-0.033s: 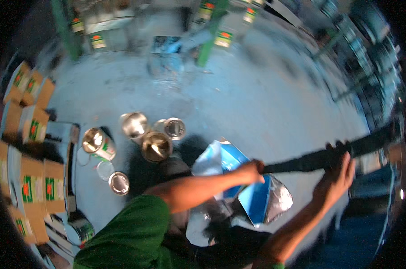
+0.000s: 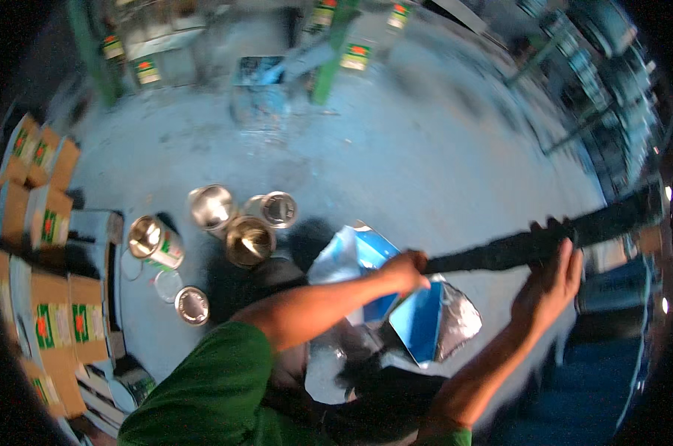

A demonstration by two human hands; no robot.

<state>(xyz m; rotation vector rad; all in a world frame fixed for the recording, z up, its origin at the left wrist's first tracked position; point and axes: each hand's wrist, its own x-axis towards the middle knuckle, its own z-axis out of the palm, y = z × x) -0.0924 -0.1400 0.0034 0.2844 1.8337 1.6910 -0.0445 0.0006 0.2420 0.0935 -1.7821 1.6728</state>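
Left fingers (image 2: 414,260): narrow end of a long, black, tapering strip (image 2: 493,253) is being gripped in a closed curl.
Right fingers (image 2: 574,273): partly spread; the strip's broader part is being touched, firmness of hold cannot be told.
Black strip: being held aslant over the blue-grey floor (image 2: 426,163), near blue-and-silver foil packaging (image 2: 417,325).
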